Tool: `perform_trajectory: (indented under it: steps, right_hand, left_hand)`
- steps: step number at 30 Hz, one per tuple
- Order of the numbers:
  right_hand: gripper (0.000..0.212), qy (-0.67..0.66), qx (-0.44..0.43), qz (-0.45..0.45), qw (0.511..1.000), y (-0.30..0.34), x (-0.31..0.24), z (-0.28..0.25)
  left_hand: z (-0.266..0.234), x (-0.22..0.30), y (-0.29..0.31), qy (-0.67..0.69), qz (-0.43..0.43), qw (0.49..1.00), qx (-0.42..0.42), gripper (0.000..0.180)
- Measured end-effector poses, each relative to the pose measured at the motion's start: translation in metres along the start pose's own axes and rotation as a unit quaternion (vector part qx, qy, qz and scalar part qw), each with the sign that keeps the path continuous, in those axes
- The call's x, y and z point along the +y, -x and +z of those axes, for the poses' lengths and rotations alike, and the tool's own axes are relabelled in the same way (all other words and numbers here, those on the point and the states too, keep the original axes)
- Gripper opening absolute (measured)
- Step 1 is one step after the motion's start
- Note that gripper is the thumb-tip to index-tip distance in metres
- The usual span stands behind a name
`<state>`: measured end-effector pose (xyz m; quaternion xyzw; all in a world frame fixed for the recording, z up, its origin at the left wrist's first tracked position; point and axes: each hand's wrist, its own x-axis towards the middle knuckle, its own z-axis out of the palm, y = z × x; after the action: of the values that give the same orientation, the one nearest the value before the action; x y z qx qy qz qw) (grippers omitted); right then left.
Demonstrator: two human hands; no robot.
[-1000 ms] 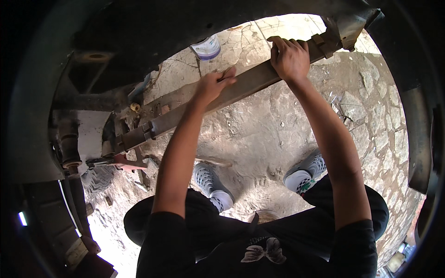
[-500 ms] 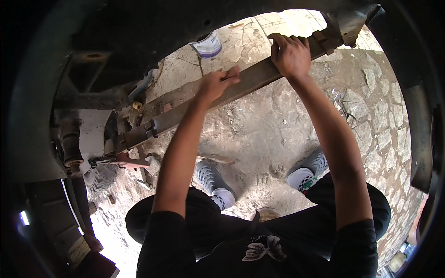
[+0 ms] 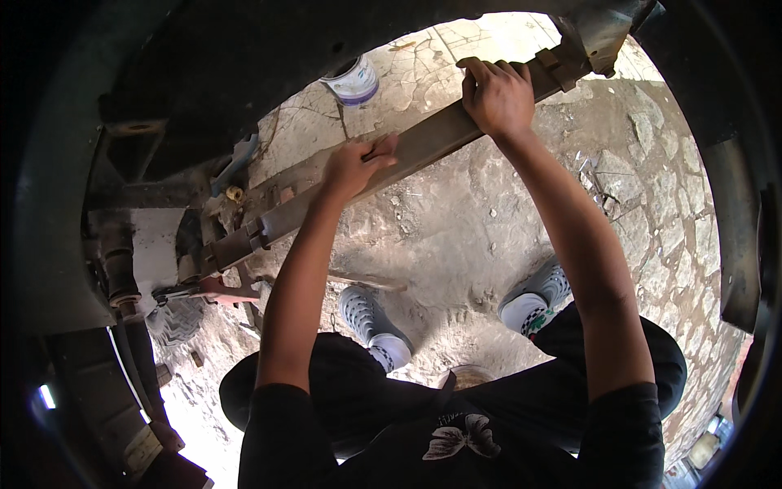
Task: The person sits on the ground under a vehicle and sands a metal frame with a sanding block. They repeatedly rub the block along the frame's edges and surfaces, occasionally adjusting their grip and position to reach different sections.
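Observation:
A long dark steel bar, which looks like a leaf spring (image 3: pixel 423 140), runs slantwise in front of me beneath dark vehicle parts. Metal clamps (image 3: pixel 257 233) wrap it near its left end. My right hand (image 3: pixel 501 99) is closed over the bar towards its upper right end, fingers bent over the far edge. That end meets a metal bracket (image 3: pixel 599 41). Against the bar's middle-left part is my left hand (image 3: pixel 352 169), thumb and forefinger apart and loosely bent, with nothing visible between them. Its other fingers are mostly hidden and slightly blurred.
A white and purple bucket (image 3: pixel 355 84) stands beyond the bar on cracked paving. Dark vehicle framework (image 3: pixel 228 61) hangs overhead and down the left side. Rough, stony ground (image 3: pixel 448 232) lies around my grey shoes (image 3: pixel 368 312). A wooden strip (image 3: pixel 371 281) lies by the left shoe.
My left hand has moved left and down along the bar. The right hand keeps its grip, while the whole view has shifted slightly.

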<state>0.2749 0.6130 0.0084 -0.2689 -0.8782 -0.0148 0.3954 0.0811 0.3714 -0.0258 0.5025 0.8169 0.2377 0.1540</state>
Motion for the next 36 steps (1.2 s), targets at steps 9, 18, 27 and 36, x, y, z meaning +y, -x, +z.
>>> perform_trajectory:
  steps: [9,18,27,36]
  right_hand:
    - [0.018,-0.015,-0.011,-0.018,1.0,0.004,0.004,-0.006]
    - [0.02,-0.012,0.003,-0.011,1.0,0.001,-0.004,-0.002]
    - [0.019,-0.015,0.002,-0.003,1.0,-0.001,-0.001,-0.001]
    - [0.018,-0.028,0.006,-0.004,1.0,-0.002,-0.003,-0.003]
  left_hand:
    - [-0.007,0.018,-0.001,-0.015,-0.007,0.999,-0.038,0.06]
    - [0.013,0.03,-0.021,0.013,0.015,1.0,-0.001,0.107]
    - [-0.012,-0.009,0.011,-0.037,-0.038,0.998,-0.042,0.121]
    - [0.012,0.048,-0.028,0.002,-0.012,1.0,-0.008,0.123]
